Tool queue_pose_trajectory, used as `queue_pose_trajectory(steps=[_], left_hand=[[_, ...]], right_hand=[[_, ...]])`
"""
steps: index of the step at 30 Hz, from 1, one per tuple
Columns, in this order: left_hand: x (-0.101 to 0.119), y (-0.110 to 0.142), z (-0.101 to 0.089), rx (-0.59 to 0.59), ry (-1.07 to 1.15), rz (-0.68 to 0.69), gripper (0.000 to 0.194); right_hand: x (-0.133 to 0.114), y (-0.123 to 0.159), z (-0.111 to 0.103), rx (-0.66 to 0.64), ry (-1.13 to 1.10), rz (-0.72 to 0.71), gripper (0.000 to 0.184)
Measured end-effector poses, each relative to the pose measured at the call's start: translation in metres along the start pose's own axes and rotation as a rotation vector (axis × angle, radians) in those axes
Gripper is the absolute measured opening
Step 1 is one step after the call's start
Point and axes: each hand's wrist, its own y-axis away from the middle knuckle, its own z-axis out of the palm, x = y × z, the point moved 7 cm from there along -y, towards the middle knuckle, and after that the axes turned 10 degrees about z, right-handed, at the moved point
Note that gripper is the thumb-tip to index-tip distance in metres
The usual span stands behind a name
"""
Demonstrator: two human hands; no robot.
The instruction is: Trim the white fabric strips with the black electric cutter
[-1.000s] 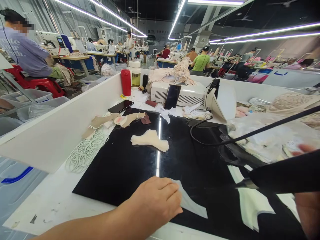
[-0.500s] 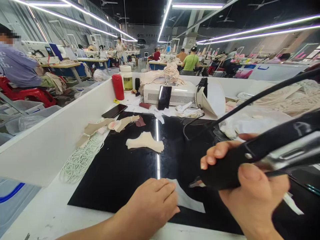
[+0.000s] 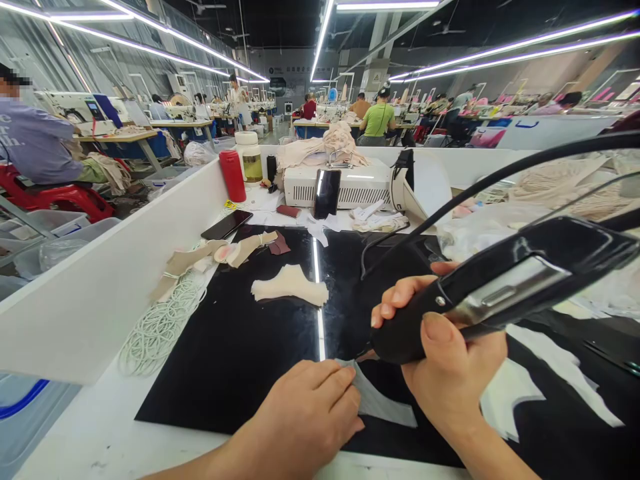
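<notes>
My left hand (image 3: 313, 413) lies over the near middle of a black board (image 3: 225, 373), fingers curled together on one end of a curved, thin grey fabric piece (image 3: 383, 399). The fabric's other end extends to the right, flat on the board. My right hand (image 3: 453, 377) is wrapped round a black corded hand tool (image 3: 545, 257) with a silver lever on its side. The tool slants down to the left. Its narrow tip is at the fabric's upper edge, close to my left fingers; whether it touches I cannot tell. A cream fabric piece (image 3: 290, 285) lies farther back.
Pale cut pieces (image 3: 513, 393) and dark tweezers (image 3: 613, 357) lie at right. Coiled pale cord (image 3: 163, 327) runs along the left wall (image 3: 115, 287). Behind stand a red bottle (image 3: 233, 177), a white vented machine (image 3: 360, 187) and a phone (image 3: 327, 193). The tool's cable (image 3: 450, 203) arches over the right side.
My right hand has brought the tool left and its tip to the grey fabric's edge. More pale pieces at right now show. My left hand has stayed on the fabric.
</notes>
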Motion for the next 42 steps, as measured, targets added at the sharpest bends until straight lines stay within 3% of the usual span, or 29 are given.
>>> queue_pose_trajectory(steps=[23,34,42], left_hand=[[-0.001,-0.003,-0.006,0.032,-0.038,0.004,0.04],[0.0,-0.002,-0.001,-0.009,-0.032,0.002,0.03],[0.0,-0.002,0.001,-0.031,-0.033,0.007,0.027]], right_hand=[[0.006,0.0,0.01,-0.001,-0.035,0.062,0.049],[0.005,0.001,0.011,-0.001,-0.033,0.067,0.04],[0.009,0.001,0.02,-0.029,-0.085,0.073,0.048]])
